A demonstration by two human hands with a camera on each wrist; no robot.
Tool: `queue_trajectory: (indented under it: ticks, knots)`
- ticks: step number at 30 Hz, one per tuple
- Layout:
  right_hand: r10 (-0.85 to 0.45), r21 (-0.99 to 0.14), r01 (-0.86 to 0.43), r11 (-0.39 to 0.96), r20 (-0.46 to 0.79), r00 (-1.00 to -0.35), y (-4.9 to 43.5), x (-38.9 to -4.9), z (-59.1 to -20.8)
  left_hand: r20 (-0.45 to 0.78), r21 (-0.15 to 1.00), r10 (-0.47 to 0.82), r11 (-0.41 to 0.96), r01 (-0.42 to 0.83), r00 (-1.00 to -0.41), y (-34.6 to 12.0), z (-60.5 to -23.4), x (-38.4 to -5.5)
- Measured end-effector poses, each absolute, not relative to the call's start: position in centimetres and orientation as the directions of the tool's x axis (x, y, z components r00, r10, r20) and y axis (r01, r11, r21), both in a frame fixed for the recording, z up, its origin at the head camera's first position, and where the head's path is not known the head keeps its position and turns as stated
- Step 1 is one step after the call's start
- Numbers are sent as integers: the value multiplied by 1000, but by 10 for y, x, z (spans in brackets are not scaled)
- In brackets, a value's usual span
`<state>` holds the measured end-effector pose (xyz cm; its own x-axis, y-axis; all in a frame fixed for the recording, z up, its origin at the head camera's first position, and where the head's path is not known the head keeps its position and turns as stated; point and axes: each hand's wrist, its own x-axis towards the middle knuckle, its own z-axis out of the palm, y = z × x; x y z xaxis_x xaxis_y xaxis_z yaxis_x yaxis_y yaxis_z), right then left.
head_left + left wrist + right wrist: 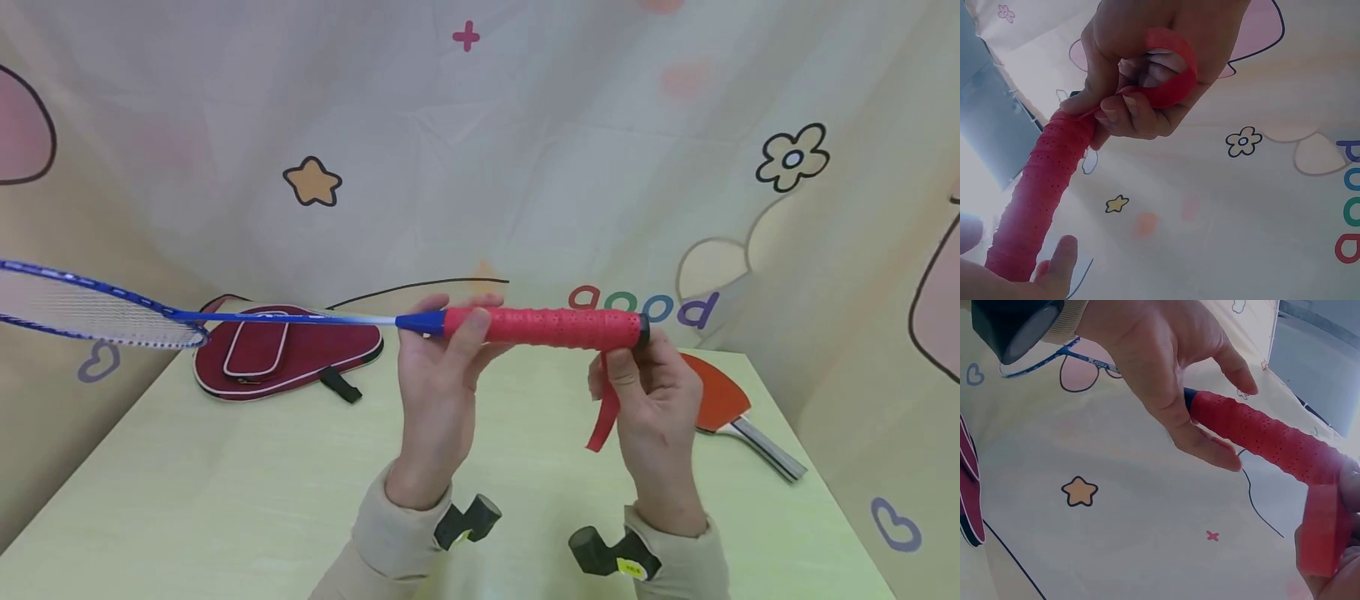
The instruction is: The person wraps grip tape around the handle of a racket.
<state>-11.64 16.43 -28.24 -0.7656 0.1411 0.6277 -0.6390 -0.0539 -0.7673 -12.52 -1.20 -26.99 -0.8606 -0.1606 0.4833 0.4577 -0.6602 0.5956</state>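
A badminton racket point(337, 319) with a blue frame and shaft is held level in front of me, its head to the left. Red perforated grip tape point(540, 327) wraps the handle in overlapping turns. My left hand point(438, 400) holds the handle beside the blue cone, thumb in front and fingers behind. At the butt end, my right hand point(660, 417) pinches the tape between thumb and fingers. A loose tail of the tape point(604, 421) hangs below that thumb; in the left wrist view the tail point(1182, 87) curls round beside the right hand.
A dark red racket bag point(307, 358) with white piping lies at the back left of the pale table point(225, 483). At the right lies a table tennis bat point(772, 450) with a red face, partly behind my right hand. A printed curtain point(525, 183) surrounds the table.
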Motion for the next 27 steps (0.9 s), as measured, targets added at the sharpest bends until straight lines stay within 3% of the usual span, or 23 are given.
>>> queue_trajectory:
  ticks: [6,13,23,27]
  knots:
    - [165,-794,-606,-50,592,-789,168,-117,-283,505,574,-129,-688,444,-853,-12,-268,-123]
    - [114,-755,-654,-48,647,-754,171,-117,-282,507,580,-168,-659,479,-846,-11,-269,-123]
    - [147,-705,-702,-103,687,-712,167,-120,-282,484,577,-194,-662,478,-853,-9,-269,-123]
    - [148,-714,-689,-123,673,-724,167,-119,-282,478,580,-196,-662,475,-856,-9,-269,-123]
